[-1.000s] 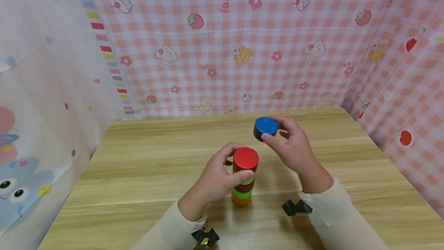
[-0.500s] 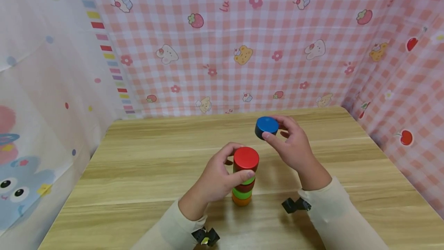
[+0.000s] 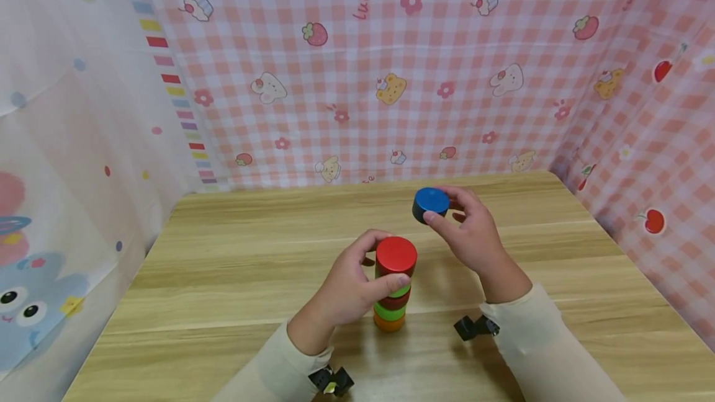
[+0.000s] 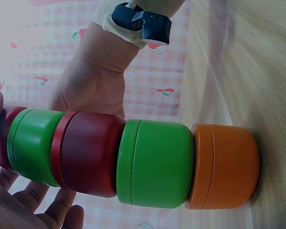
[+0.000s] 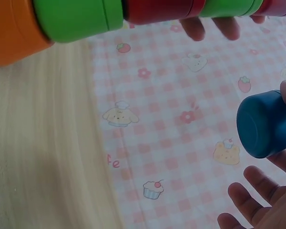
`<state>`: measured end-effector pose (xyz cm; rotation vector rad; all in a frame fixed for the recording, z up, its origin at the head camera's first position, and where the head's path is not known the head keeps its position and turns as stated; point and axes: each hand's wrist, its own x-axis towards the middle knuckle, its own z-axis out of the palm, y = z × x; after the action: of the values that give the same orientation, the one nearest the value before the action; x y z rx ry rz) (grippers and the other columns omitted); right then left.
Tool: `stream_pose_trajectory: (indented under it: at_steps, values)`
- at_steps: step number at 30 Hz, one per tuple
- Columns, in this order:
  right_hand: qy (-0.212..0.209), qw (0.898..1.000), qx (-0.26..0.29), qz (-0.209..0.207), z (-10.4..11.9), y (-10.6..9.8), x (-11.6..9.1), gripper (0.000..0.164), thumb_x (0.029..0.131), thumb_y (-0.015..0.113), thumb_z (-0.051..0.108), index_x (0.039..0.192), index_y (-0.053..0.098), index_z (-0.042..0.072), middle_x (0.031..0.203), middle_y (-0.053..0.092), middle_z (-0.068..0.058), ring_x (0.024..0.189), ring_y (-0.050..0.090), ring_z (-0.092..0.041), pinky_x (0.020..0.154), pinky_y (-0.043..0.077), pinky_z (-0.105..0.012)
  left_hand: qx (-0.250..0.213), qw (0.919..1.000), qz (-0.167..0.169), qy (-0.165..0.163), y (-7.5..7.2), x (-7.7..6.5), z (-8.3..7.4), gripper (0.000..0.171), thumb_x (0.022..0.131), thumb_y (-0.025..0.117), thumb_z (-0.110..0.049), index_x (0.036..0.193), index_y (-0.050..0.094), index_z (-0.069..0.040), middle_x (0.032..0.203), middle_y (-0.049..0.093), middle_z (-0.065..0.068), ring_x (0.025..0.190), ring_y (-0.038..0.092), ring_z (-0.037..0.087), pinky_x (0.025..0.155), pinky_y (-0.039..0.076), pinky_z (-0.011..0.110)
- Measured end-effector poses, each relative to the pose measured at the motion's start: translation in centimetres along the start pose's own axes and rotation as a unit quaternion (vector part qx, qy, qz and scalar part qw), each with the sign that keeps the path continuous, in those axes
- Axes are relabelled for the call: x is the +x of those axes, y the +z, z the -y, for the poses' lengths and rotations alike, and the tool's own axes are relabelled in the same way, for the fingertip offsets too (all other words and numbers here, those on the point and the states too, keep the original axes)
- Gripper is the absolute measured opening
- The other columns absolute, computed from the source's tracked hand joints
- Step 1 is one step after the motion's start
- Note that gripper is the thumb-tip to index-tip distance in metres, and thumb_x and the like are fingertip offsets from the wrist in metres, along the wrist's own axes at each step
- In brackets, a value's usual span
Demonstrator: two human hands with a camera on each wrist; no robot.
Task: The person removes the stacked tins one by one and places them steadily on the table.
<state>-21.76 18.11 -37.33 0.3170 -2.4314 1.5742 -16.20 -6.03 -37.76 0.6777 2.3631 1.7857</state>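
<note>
A tower of small round lidded tins stands upright on the table, leaning slightly. From the bottom it runs orange tin (image 4: 229, 167), lower green tin (image 4: 162, 164), middle red tin (image 4: 93, 152), upper green tin (image 4: 35, 145) and top red tin (image 3: 396, 254). My left hand (image 3: 352, 284) grips the tower near its top, thumb on the near side and fingers behind. Up and to the right of the tower, my right hand (image 3: 473, 234) pinches a blue tin (image 3: 431, 201) between thumb and fingers. The blue tin is in the air, apart from the tower.
The wood-grain table (image 3: 234, 265) has its back edge against a pink checked cloth (image 3: 357, 79). A white printed cloth (image 3: 72, 110) hangs at the left, and another checked cloth (image 3: 670, 172) at the right. Small black cameras (image 3: 331, 380) sit at both wrists.
The right hand has drifted slightly right and away from the person with the blue tin. The left hand and the tower have kept their place.
</note>
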Motion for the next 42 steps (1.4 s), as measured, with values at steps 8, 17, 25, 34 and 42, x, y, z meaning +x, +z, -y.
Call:
stream_pose_trajectory:
  at_steps: [8,17,25,34,42]
  values:
    - [0.012,1.000,-0.001,0.000,-0.5,0.0,0.2,0.052,0.100,0.073,0.027,0.144,0.057,0.005,0.145,0.054,-0.019,0.132,0.052,-0.041,0.112,0.038,-0.065,0.005,1.0000,-0.001,0.002,0.0,0.0,0.0,0.046,0.091,0.083,-0.031,0.131,0.062,-0.026,0.124,0.067,-0.010,0.122,0.056,0.014,0.103,0.044,0.048]
    - [0.014,1.000,0.003,0.003,-1.4,0.1,0.5,0.050,0.100,0.074,0.029,0.143,0.058,0.008,0.145,0.055,-0.018,0.130,0.052,-0.040,0.111,0.038,-0.064,0.003,0.9999,0.002,0.009,0.0,0.0,-0.1,0.046,0.092,0.082,-0.029,0.132,0.061,-0.024,0.125,0.067,-0.009,0.123,0.057,0.015,0.102,0.044,0.047]
    - [0.017,1.000,-0.003,0.004,-2.4,0.3,0.9,0.052,0.100,0.074,0.032,0.144,0.058,0.009,0.145,0.055,-0.018,0.129,0.053,-0.040,0.109,0.039,-0.064,-0.001,1.0000,0.003,0.004,0.0,0.0,-0.2,0.045,0.091,0.083,-0.028,0.131,0.061,-0.025,0.125,0.067,-0.010,0.123,0.056,0.014,0.103,0.044,0.047]
    - [0.036,0.999,-0.013,0.011,-3.2,0.5,1.2,0.057,0.100,0.074,0.036,0.148,0.056,0.010,0.148,0.053,-0.018,0.130,0.052,-0.040,0.108,0.040,-0.060,-0.003,1.0000,0.003,0.002,0.0,0.0,-0.1,0.044,0.092,0.082,-0.028,0.131,0.061,-0.025,0.125,0.067,-0.009,0.123,0.056,0.014,0.103,0.043,0.047]
    - [0.043,0.999,-0.017,0.015,-4.0,0.7,1.3,0.059,0.099,0.074,0.038,0.148,0.056,0.011,0.148,0.053,-0.018,0.131,0.051,-0.040,0.109,0.041,-0.061,-0.003,1.0000,0.003,0.000,0.0,0.0,-0.1,0.044,0.091,0.083,-0.028,0.130,0.061,-0.025,0.124,0.067,-0.009,0.123,0.056,0.014,0.104,0.043,0.047]
